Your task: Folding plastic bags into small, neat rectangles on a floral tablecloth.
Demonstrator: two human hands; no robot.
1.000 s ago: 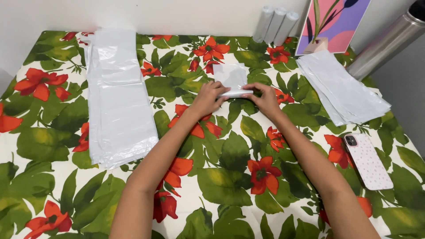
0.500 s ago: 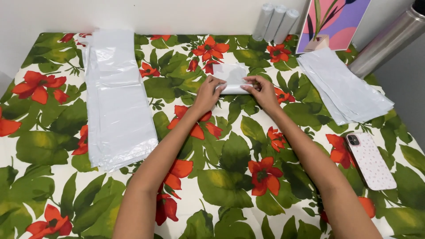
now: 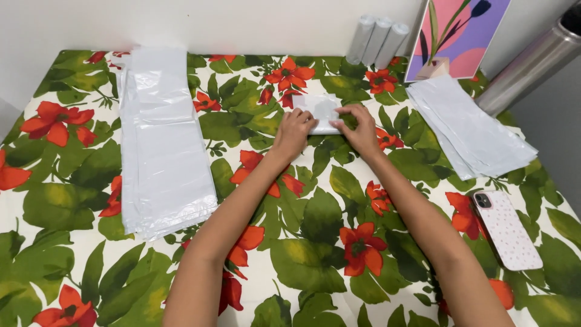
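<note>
folded bag point(image 3: 319, 111) | both hands pressing edges | open cloth point(image 3: 321, 242) nearer

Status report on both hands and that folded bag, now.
Left hand and right hand both pressing on the small folded white plastic bag, flat on the floral tablecloth. Nothing in the way; flat bag stacks lie off to either side.

On your left, a stack of clear plastic bags point(image 3: 163, 145) lies flat on the floral tablecloth point(image 3: 302, 254). A second bag stack point(image 3: 469, 127) lies on your right, near a phone point(image 3: 507, 230). Three grey rolls point(image 3: 376, 41), a framed picture point(image 3: 457, 37) and a metal cylinder point(image 3: 532, 60) stand at the far edge.
</note>
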